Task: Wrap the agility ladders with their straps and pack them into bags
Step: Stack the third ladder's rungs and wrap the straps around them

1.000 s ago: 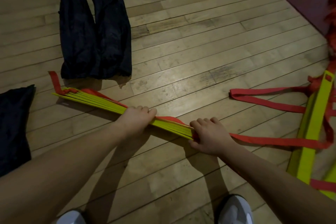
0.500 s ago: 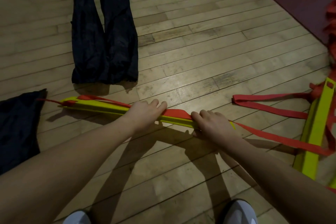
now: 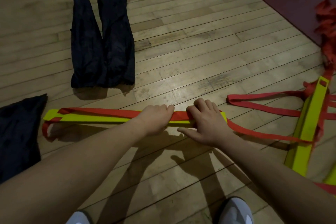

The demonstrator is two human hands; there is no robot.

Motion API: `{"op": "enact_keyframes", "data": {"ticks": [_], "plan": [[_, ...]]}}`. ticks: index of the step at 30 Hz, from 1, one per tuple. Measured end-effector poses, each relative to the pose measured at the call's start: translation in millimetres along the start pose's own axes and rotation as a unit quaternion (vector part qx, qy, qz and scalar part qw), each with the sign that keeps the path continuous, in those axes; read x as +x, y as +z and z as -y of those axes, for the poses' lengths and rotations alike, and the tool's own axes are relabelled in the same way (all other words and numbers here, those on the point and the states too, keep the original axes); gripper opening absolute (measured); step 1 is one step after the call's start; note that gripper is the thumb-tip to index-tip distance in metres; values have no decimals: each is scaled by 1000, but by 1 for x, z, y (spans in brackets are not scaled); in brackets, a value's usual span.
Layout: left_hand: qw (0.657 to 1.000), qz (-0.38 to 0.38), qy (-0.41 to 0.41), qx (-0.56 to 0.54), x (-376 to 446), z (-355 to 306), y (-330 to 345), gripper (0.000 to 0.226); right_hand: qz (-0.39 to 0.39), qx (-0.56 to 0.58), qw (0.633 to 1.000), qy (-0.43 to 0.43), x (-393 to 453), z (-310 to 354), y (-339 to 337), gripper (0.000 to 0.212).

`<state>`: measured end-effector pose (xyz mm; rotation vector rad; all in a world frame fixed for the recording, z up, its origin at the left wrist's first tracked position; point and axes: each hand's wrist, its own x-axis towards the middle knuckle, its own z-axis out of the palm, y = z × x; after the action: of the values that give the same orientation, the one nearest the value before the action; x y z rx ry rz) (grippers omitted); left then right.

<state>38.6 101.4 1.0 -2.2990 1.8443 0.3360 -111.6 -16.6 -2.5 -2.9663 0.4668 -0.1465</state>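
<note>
Both your hands sit on the stacked ladder bundle (image 3: 94, 116).
Your left hand (image 3: 154, 121) curls over its middle; just beside, your right hand (image 3: 207, 123) pinches the red strap (image 3: 254, 132), which trails off rightward.

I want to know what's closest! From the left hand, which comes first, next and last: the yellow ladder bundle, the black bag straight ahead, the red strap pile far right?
1. Yellow ladder bundle: under the left hand.
2. Black bag: ahead, slightly left.
3. Red strap pile: far right.
</note>
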Motion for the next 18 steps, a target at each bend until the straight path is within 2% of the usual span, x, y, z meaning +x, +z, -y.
{"op": "enact_keyframes", "data": {"ticks": [2,4,9,14,18], "plan": [[1000,-7,-12,10,3,-1,2,38,-6,2,999,48,-1,1,-1,55],[1000,-8,-19,14,3,0,4,38,-16,8,995,94,0,-2,-2,45],[999,2,-43,27,-7,6,13,39,-5,45,997,67,-3,-2,-3,37],[997,15,-74,3,-15,16,15,42,-3,95,984,152,12,16,-3,60],[996,14,-89,-16,-19,25,15,45,9,53,982,182,25,19,-3,67]]}}
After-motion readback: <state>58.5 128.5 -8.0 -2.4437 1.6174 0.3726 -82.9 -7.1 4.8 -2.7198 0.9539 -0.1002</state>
